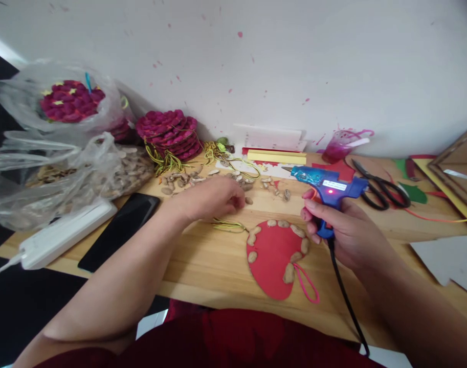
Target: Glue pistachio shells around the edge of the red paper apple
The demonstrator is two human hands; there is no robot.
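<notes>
My right hand (350, 232) grips a blue glue gun (333, 191) by its handle; a red light glows on its side and its nozzle points left. My left hand (218, 197) reaches over the table beside scattered peanut shells (179, 179), its fingers curled downward and drawn together. Whatever is in those fingers, if anything, is hidden. Between and below my hands lies a red heart-shaped card (273, 260). Peanut shells are stuck along part of its edge. A pink cord loop (308, 286) and a yellow-green tassel (229, 225) extend from it.
A black phone (120, 232) and white power strip (66, 235) lie at left, before plastic bags (10, 163) of shells. A magenta stack (170, 135) stands behind. Scissors (382, 189), a pink-stained cup (338, 145) and cardboard (451, 260) are at right. The glue gun's cord (346, 296) hangs down.
</notes>
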